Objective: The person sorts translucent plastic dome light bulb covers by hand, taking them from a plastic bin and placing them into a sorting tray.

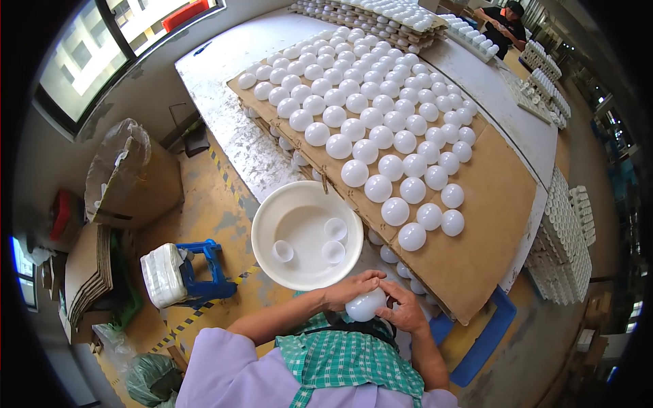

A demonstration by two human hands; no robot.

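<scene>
A glossy white bulb cover (365, 306) is held in front of the green checked apron (340, 353). My left hand (348, 291) curls over its upper left side. On its right, my right hand (407, 310) grips it with bent fingers and thumb. The cover's far edge is hidden under the fingers. Just beyond the hands stands a white basin (262, 238) with three translucent white cups (282, 251) lying inside. To the right, many similar bulb covers (395, 211) sit in rows on a brown cardboard sheet (469, 265), over another layer of covers.
A blue stool (212, 272) with a white wrapped seat stands left, near a large carton (149, 180). More stacked layers (381, 24) are at the table's far end. A co-worker (505, 27) is at the far right. A blue crate (486, 340) lies below the table's right corner.
</scene>
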